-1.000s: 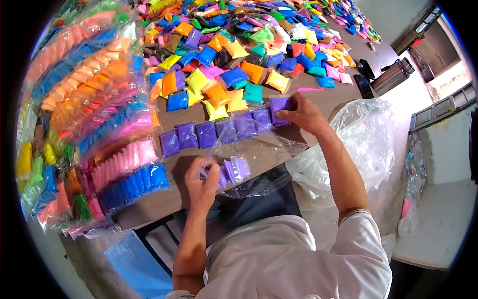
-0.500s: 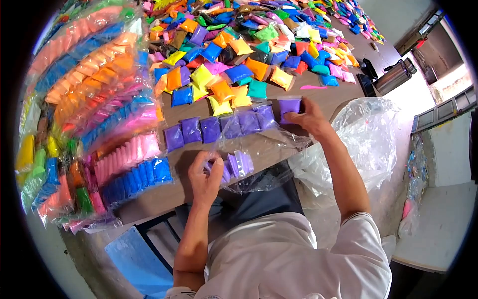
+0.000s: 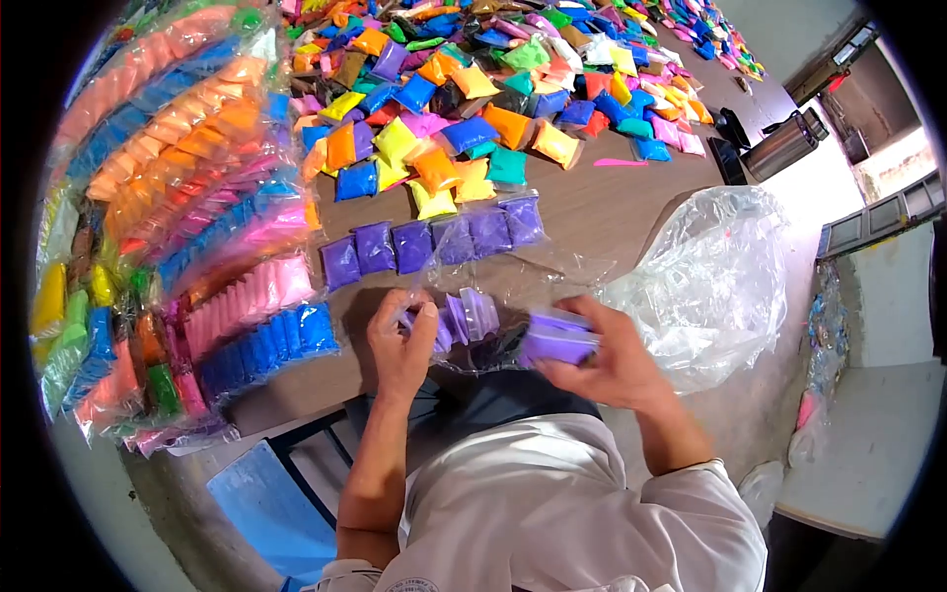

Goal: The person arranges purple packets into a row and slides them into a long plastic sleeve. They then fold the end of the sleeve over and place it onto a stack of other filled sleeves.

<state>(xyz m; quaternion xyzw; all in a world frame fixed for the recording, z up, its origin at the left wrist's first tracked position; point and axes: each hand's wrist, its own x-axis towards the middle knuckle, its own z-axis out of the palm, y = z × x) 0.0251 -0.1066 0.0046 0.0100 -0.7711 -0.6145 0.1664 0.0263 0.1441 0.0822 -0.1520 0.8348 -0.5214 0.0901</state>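
Note:
My right hand (image 3: 619, 357) is closed on a purple packet (image 3: 554, 340), slightly blurred, near the table's front edge. My left hand (image 3: 402, 337) curls around the end of a short row of light purple packets (image 3: 466, 318) standing on edge inside a thin clear plastic bag (image 3: 538, 271). The bag lies loose at the table edge, its film spreading towards my right hand. Behind it, several darker purple packets (image 3: 412, 247) lie side by side in a line on the table (image 3: 592, 212); the film covers some of them.
A large heap of multicoloured packets (image 3: 473, 133) covers the far side. Filled clear bags of sorted packets (image 3: 197, 197) are stacked at left. A crumpled clear bag (image 3: 700, 286) hangs at the right edge. A metal flask (image 3: 784, 146) and a pink strip (image 3: 619, 162) lie beyond.
My right hand has picked up the purple packet at the right end of the line and brought it down towards the bag. My left hand stays at the standing packets.

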